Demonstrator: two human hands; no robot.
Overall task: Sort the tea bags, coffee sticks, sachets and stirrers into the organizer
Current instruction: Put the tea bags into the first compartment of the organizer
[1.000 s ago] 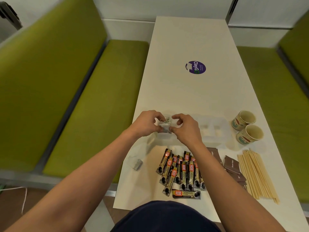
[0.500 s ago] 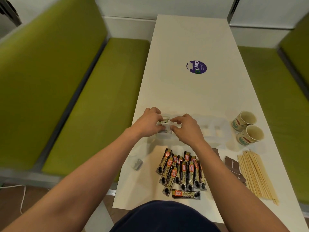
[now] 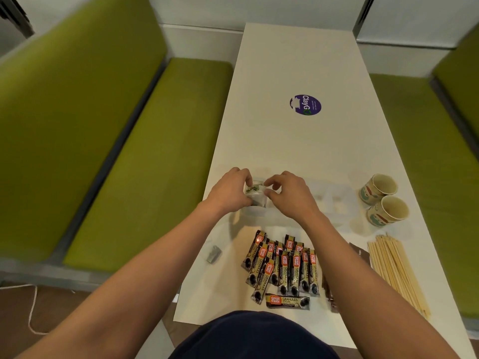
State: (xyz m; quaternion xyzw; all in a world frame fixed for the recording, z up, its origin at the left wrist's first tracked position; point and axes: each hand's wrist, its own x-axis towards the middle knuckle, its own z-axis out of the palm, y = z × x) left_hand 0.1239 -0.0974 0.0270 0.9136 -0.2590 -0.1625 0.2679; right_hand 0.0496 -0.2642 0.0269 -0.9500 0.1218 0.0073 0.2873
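**Tea bags at the organizer's left end**

I see the left hand (image 3: 229, 191) curled round a small bundle of tea bags (image 3: 255, 193), held at the left end of the clear organizer (image 3: 334, 203). The right hand (image 3: 291, 196) curls at the bundle's other side; whether it grips, I cannot tell. Coffee sticks (image 3: 282, 265), brown sachets (image 3: 359, 252) and stirrers (image 3: 396, 270) lie nearer me.

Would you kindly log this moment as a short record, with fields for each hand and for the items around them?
Left hand: holds tea bags at the organizer left end
Right hand: curled, fingertips at the tea bags; grip unclear
Coffee sticks: on the table, unsorted
Stirrers: on the table, right side
Sachets: partly hidden by right arm
Cups: two, right of organizer
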